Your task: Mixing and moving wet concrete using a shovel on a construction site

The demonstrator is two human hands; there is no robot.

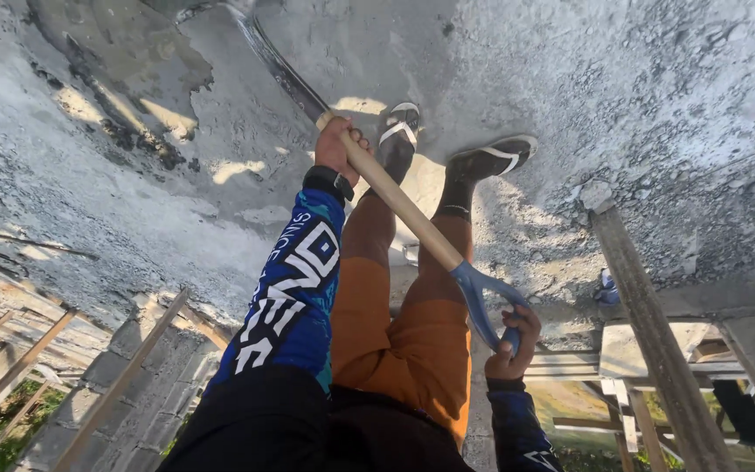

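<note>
**Both hands on a shovel over wet concrete**

A grey concrete floor (657, 105) fills the upper half of the view, rough and gravelly at 2 o'clock, with a darker wet patch (124, 52) at 11 o'clock. A wooden plank (657, 350) runs down toward 4 o'clock, and block walls (133, 402) with timber props lie at 8 o'clock. The person's legs in orange shorts (412, 350) stand at centre, with feet in dark sandals (491, 157) just beyond the shaft.

The shovel (404, 210) runs from 5 o'clock up to 11 o'clock. Its wooden shaft crosses in front of the legs, and its dark blade (273, 61) lies in the wet mix near the top edge.

The left hand (338, 149), above a dark wristband and a blue printed sleeve (294, 288), is wrapped tight round the shaft near the blade end. The right hand (513, 345) is curled closed round the blue D-grip (482, 301) at the shaft's near end, fingers through the loop.

No containers are in view.
</note>
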